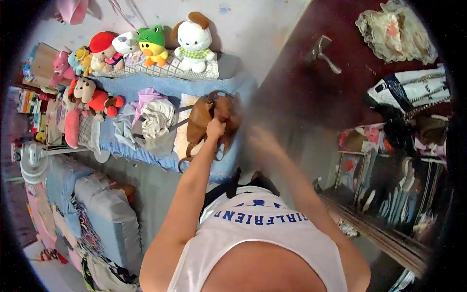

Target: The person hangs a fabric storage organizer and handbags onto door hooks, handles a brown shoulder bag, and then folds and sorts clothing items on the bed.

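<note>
brown bag lies directly under the left hand, whose fingers are bent together and clamped on its upper side. the largest thing around those fingers is the blue-covered bed, which bears the bag and runs off to their left. far to the right of the left fingers, and beyond the right hand, stands a dark red door. to the right of the right hand, well apart from it, are hanging clothes. a pale blue padded piece sits well to the left of the left fingers, closer to the body. bundled clothes lie on the bed left of the same fingers, just past the bag. a cream lacy item is at the door's far edge, well apart from both hands. a white plush dog sits beyond the left fingers, with a smaller frog-hooded plush to its left. a metal handle is on the door, beyond the right fingers. those right fingers are blurred, near the bag's right side; whether they are apart or together, i cannot tell.
</note>
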A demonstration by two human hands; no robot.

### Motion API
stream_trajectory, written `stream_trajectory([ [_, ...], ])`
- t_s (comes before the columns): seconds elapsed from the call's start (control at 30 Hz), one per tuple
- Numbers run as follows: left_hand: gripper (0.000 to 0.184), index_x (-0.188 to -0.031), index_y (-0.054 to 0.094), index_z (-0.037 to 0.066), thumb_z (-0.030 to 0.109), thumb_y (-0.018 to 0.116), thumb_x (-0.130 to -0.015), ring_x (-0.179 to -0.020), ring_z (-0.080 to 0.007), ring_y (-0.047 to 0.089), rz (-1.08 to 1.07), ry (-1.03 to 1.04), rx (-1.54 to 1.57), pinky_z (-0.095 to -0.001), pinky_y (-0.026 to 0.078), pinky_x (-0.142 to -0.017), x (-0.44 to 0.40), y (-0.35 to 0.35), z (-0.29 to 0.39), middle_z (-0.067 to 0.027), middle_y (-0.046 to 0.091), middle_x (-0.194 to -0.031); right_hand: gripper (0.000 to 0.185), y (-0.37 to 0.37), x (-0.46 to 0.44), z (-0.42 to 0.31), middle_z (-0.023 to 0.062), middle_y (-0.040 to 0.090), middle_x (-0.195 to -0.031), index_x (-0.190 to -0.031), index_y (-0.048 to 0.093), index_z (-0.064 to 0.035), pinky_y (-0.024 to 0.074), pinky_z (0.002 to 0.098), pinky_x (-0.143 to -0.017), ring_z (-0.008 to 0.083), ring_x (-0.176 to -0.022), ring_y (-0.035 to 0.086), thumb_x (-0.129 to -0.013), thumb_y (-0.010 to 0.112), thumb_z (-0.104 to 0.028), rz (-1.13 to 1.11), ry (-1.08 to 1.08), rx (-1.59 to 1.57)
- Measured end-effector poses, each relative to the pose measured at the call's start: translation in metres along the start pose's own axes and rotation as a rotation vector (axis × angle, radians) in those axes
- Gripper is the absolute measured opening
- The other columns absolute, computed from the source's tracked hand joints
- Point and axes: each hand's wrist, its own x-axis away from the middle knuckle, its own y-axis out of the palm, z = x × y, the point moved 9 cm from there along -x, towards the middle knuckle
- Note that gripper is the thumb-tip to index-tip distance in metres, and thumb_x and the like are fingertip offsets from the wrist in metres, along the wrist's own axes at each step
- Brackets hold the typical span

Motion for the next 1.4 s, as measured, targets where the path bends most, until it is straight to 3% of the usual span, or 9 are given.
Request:
stream_trajectory([
  [0.17,0.029,-0.094,0.061,-0.003,0.021,0.067,-0.078,-0.05,-0.0161,0.064,-0.206,0.285,0.212,-0.03,0.051,-0.053,0.071,-0.053,0.066,-0.0112,0.065,-0.064,0.06,0.079,-0.043,0.037,0.0178,0.056,-0.119,-0.129,0.044,-0.0006,0.0467,0.0387,-0.085,0.0281,-0.102,0.059,-0.082,0.065,-0.031,0.043,0.044,-0.317],
  [0.33,0.024,-0.089,0.06,-0.004,0.018,0.065,-0.083,-0.05,-0.0141,0.061,-0.35,0.4,0.338,-0.0265,0.048,-0.046,0.133,-0.087,0.081,-0.0081,0.062,-0.061,0.045,0.058,-0.036,-0.066,0.0147,0.061,-0.109,-0.122,0.051,-0.0015,0.0477,0.0347,-0.082,0.0243,-0.098,0.059,-0.081,0.065,-0.016,0.036,0.052,-0.648],
  [0.5,0.021,-0.078,0.057,0.001,0.019,0.068,-0.083,-0.047,-0.0065,0.054,-0.296,0.515,0.459,-0.0215,0.042,-0.044,0.151,-0.181,0.083,-0.0008,0.056,-0.057,0.021,0.069,-0.069,-0.055,0.0109,0.065,-0.088,-0.101,0.065,-0.0064,0.0478,0.0338,-0.072,0.0214,-0.083,0.062,-0.082,0.061,-0.017,0.304,-0.058,-0.436],
  [0.57,0.021,-0.078,0.057,0.002,0.019,0.069,-0.082,-0.048,-0.0052,0.052,-0.291,0.523,0.45,-0.0205,0.04,-0.044,0.164,-0.204,0.09,0.0006,0.056,-0.056,0.021,0.045,-0.059,-0.07,0.0123,0.065,-0.088,-0.099,0.065,-0.0063,0.0474,0.0356,-0.072,0.0232,-0.081,0.062,-0.083,0.059,-0.019,0.31,0.222,-0.334],
  [0.8,0.023,-0.097,0.056,0.0,0.017,0.066,-0.084,-0.057,-0.0082,0.056,-0.451,0.86,0.62,-0.0234,0.044,-0.053,0.219,-0.16,0.128,-0.003,0.06,-0.07,0.049,0.031,-0.072,-0.026,0.0194,0.061,-0.097,-0.098,0.061,0.0026,0.0443,0.0406,-0.083,0.0332,-0.096,0.058,-0.081,0.061,-0.044,0.638,0.183,-0.457],
  [0.97,0.03,-0.107,0.052,-0.001,0.014,0.064,-0.084,-0.067,-0.0118,0.059,-0.55,0.873,0.557,-0.0278,0.047,-0.061,0.226,-0.112,0.141,-0.0061,0.061,-0.075,0.106,0.068,-0.069,0.062,0.0249,0.028,-0.14,-0.135,0.033,-0.0009,0.0382,0.0496,-0.098,0.0402,-0.124,0.037,-0.057,0.079,-0.056,0.452,0.412,-0.546],
  [1.07,0.031,-0.108,0.051,0.0,0.014,0.064,-0.083,-0.072,-0.0167,0.06,-0.537,0.901,0.509,-0.0311,0.047,-0.066,0.22,-0.092,0.14,-0.0098,0.062,-0.079,0.132,0.077,-0.027,0.059,0.0241,0.013,-0.147,-0.146,0.01,-0.0094,0.0291,0.0513,-0.106,0.0413,-0.134,0.02,-0.048,0.081,-0.062,0.366,0.846,-0.51],
  [1.23,0.029,-0.104,0.05,0.002,0.017,0.062,-0.083,-0.072,-0.027,0.06,-0.475,1.002,0.402,-0.0362,0.047,-0.068,0.227,-0.084,0.151,-0.0173,0.061,-0.083,0.137,0.069,-0.044,-0.008,0.023,-0.004,-0.15,-0.146,0.0,-0.006,0.0186,0.0523,-0.109,0.0391,-0.139,0.004,-0.05,0.082,-0.059,0.265,0.429,-0.335],
  [1.4,0.028,-0.091,0.058,0.001,0.029,0.059,-0.09,-0.065,-0.0166,0.06,-0.556,0.943,0.378,-0.0299,0.047,-0.06,0.218,-0.086,0.153,-0.0097,0.06,-0.07,0.11,0.099,-0.073,0.044,0.0231,0.034,-0.14,-0.145,0.012,-0.0048,0.0366,0.0491,-0.099,0.0396,-0.125,0.039,-0.064,0.079,-0.038,0.189,0.318,-0.193],
])
